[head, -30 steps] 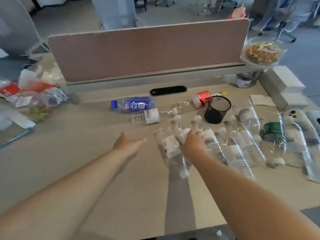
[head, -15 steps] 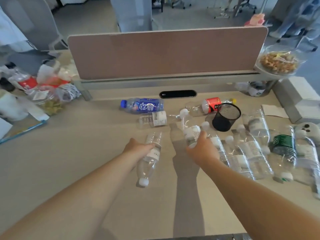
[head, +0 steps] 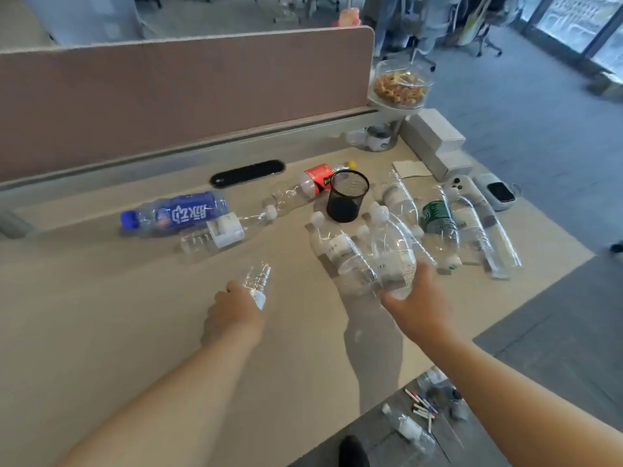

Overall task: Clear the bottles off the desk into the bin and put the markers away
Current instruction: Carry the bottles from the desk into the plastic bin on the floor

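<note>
Near-left part of the table (head: pixel 101 332) bare; wide passage there up to the partition (head: pixel 168 102) at the rear. Right half crowded: clear bottles (head: pixel 472 230) lie side by side, touching, between the mesh cup (head: pixel 347 197) and the right edge. Blue-label bottle (head: pixel 175 214) and a crushed clear bottle (head: pixel 215 235) lie across the middle rear. Narrow bare lane between these and the cup. White boxes (head: pixel 435 139) block the far right corner.

A pale wooden desk (head: pixel 101 332) backed by a brown divider panel (head: pixel 168 96), grey carpet floor (head: pixel 539 112), bright windows (head: pixel 580 15).
</note>
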